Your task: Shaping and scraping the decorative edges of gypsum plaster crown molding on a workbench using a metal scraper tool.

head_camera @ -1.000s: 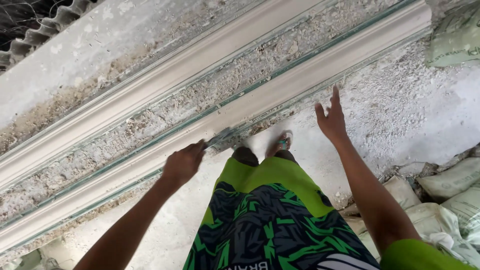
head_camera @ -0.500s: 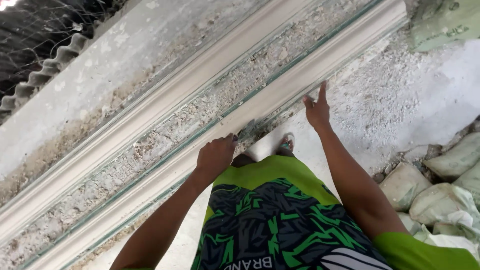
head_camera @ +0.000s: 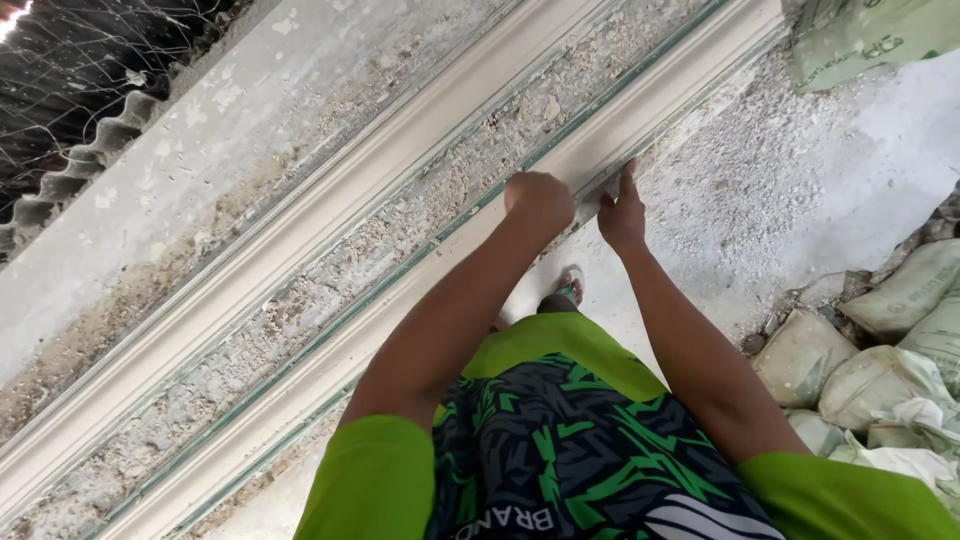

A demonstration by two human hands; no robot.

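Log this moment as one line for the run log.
left hand: fisted on near plaster moulding | right hand: fingers on same moulding | sacks: at right

Pale cream moulding point(head_camera: 330, 215), lime-green sleeves point(head_camera: 375, 480), black shorts point(head_camera: 560, 460) with green jagged pattern, grey-white floor point(head_camera: 800, 170).

Left hand point(head_camera: 538, 200) moved up along moulding point(head_camera: 640, 125) — right hand point(head_camera: 622, 215) closed in beside it.

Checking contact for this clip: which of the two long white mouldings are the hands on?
The nearer moulding, beside the person's legs: left hand and right hand rest on it. The farther moulding is untouched.
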